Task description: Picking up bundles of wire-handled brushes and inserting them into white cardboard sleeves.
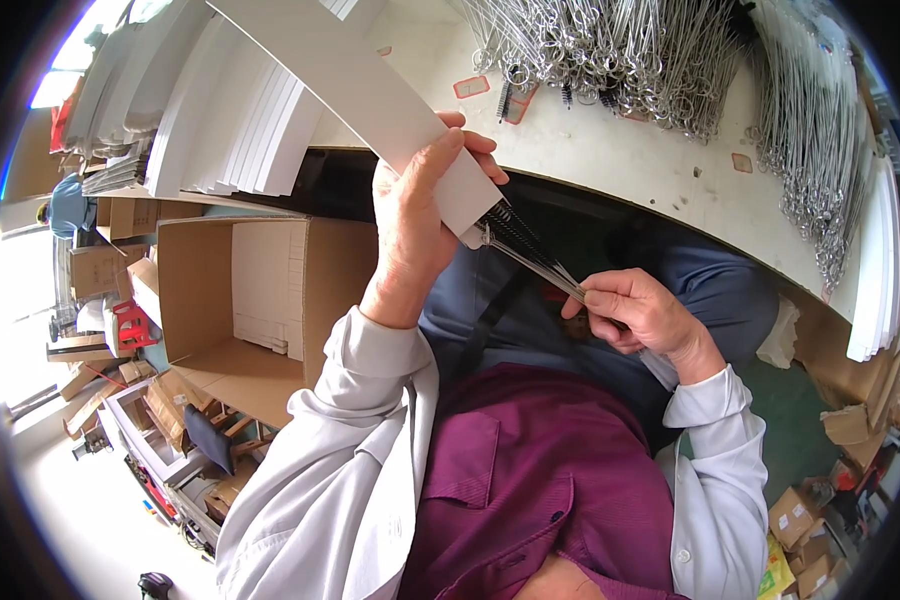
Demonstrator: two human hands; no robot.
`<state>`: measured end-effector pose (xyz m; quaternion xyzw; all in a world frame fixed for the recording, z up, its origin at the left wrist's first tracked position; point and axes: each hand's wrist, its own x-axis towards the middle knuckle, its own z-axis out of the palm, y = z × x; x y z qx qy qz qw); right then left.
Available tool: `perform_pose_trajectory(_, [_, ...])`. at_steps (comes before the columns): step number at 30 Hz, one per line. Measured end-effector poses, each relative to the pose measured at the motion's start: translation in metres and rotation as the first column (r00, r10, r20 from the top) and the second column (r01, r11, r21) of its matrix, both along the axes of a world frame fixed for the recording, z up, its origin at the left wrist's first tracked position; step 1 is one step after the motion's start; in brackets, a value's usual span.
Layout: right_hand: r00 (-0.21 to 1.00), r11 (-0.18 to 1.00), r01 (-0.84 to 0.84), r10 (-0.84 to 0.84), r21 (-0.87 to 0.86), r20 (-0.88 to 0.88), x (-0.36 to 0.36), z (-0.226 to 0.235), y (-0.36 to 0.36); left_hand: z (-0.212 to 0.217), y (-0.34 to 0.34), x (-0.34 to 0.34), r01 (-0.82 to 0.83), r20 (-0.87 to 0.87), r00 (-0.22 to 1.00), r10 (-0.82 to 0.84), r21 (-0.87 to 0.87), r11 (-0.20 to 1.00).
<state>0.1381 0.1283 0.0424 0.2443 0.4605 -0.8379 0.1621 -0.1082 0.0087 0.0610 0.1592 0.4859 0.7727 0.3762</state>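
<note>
My left hand (410,225) is wrapped around a long, narrow white box (355,95), which tilts up to the far left. The box's near end is open, with a small flap by its mouth. A thin bundle of wire-handled brushes (530,252) with black bristles runs from that mouth toward my right hand (642,308). The fingers of my right hand pinch the wire ends of the bundle. How far the brushes reach inside the box is hidden.
Heaps of wire brushes with looped ends (610,55) lie on the pale table (670,170), with another pile (815,160) at the right. Stacked white boxes (235,125) stand at the left. Below them is an open carton (235,380) holding white boxes. A person in blue (68,208) is far left.
</note>
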Motion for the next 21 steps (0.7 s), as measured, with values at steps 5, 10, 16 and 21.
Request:
perform_pose_trajectory(5, [1.0,0.999,-0.012,0.012,0.036,0.004,-0.001,-0.002,0.0,-0.005,0.001,0.002,0.007,0.017,1.0,-0.007,0.0,1.0])
perform_pose_trajectory(10, [0.999,0.998,-0.015,0.017,0.067,-0.034,-0.01,-0.002,-0.003,-0.016,0.003,0.017,0.007,0.157,0.988,-0.008,0.01,1.0])
perform_pose_trajectory(16, [0.997,0.995,0.035,-0.028,0.099,-0.069,-0.019,-0.007,-0.003,-0.019,0.007,0.026,-0.021,0.2,0.979,0.027,-0.032,0.999])
perform_pose_trajectory(21, [0.994,0.983,0.099,-0.09,0.157,-0.068,-0.048,0.001,-0.004,-0.023,0.012,0.041,0.015,0.288,0.958,-0.005,-0.033,0.999])
